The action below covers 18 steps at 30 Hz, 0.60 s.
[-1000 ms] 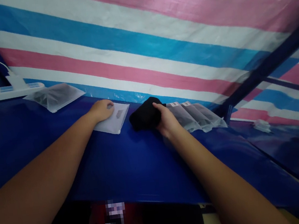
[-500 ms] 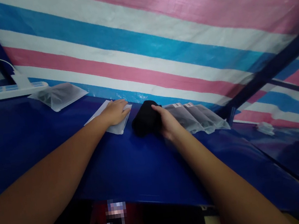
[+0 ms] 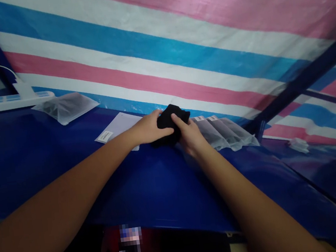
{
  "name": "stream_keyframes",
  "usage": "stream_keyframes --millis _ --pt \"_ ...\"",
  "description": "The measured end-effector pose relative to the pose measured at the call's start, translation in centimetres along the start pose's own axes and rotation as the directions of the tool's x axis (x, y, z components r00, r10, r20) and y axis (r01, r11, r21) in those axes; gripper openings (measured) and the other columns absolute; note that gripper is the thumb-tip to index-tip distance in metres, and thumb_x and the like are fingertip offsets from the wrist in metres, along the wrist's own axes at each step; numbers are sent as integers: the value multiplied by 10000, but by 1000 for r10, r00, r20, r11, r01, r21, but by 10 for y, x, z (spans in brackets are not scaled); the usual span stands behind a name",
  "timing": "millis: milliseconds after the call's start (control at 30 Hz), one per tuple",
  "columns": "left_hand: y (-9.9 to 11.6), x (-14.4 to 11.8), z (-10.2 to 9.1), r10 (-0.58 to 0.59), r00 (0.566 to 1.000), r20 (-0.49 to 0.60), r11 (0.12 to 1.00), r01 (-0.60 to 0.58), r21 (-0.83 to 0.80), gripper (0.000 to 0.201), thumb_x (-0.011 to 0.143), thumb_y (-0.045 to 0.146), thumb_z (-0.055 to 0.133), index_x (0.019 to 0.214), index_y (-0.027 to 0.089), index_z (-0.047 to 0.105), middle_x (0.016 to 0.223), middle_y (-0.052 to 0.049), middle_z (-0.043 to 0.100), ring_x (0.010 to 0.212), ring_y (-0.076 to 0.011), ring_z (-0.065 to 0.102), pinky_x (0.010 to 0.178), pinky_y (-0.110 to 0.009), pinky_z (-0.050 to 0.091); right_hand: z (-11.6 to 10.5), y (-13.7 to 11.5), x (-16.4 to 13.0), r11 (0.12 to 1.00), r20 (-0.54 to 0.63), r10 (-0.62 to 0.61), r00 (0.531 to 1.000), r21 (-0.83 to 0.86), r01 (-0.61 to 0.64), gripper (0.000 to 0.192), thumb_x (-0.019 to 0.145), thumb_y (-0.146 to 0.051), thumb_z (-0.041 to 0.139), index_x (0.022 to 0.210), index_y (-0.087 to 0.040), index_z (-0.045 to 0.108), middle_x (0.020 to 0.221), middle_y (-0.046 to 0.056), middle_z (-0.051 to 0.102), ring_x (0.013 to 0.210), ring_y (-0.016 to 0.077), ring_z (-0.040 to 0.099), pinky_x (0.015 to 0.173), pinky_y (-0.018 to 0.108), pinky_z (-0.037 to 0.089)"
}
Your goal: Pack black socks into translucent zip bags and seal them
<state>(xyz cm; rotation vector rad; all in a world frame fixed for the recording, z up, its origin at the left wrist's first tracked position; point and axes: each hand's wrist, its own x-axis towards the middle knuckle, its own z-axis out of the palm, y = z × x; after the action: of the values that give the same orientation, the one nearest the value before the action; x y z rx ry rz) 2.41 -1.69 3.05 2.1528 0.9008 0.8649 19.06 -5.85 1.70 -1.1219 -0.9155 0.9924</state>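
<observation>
Our left hand (image 3: 148, 129) and right hand (image 3: 191, 136) are both closed on the black bundle (image 3: 171, 125), pinching it from either side at the far edge of the blue table (image 3: 151, 186), up against the striped tarp (image 3: 175, 38). The bundle sits between the white envelope (image 3: 117, 128) on its left and the row of grey bags (image 3: 224, 133) on its right, touching or just beside both.

Judgement: to handle it well, keep both grips even so the soft bundle stays rolled, and keep the left forearm from dragging the envelope.

Hard to tell: what the bundle is (dark cloth, no detail), the fingers behind it, and the label print on the envelope. The envelope's right end is hidden under our left hand. Another clear bag (image 3: 66, 107) and a power strip (image 3: 4, 103) lie well apart to the left.
</observation>
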Motion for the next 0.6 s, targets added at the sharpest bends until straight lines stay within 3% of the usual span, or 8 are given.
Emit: stream_keyframes --millis 100,200,300,467,600 --pt "0 0 2 -32 999 -42 999 31 -18 722 720 491 758 1345 210 532 1205 -129 679 991 -298 670 777 -401 550 2 0 -1 985 2 -157 988 -71 156 569 704 -445 850 1187 -237 632 1208 97 702 1139 295 666 989 449 546" --pt "3 0 4 -52 996 -75 992 43 -116 667 713 464 770 1292 203 563 1186 -123 685 966 -281 676 756 -389 558 5 -1 -3 976 15 -197 980 -92 197 585 696 -447 857 1195 -240 633 1214 104 699 1151 305 662 987 453 551" --pt "4 0 5 -47 994 -96 979 27 -202 655 699 407 786 1277 188 568 1193 -116 685 975 -263 677 773 -378 564 6 -6 -6 990 52 -130 990 -46 133 608 707 -466 849 1228 -236 637 1243 112 693 1162 320 660 984 467 556" --pt "0 3 8 -17 985 -171 976 -21 -219 640 678 367 801 1252 197 574 1214 -96 678 1032 -261 665 850 -394 552 4 -14 -9 995 194 92 977 9 -96 575 729 -493 834 1191 -184 688 1228 145 707 1163 346 657 979 481 553" --pt "-2 3 11 -61 978 -199 975 15 -223 643 684 377 798 1253 204 553 1186 -93 683 1011 -263 669 837 -397 552 3 -13 -10 994 214 111 970 0 -114 534 715 -464 848 1151 -190 711 1207 136 718 1161 338 653 971 465 551"
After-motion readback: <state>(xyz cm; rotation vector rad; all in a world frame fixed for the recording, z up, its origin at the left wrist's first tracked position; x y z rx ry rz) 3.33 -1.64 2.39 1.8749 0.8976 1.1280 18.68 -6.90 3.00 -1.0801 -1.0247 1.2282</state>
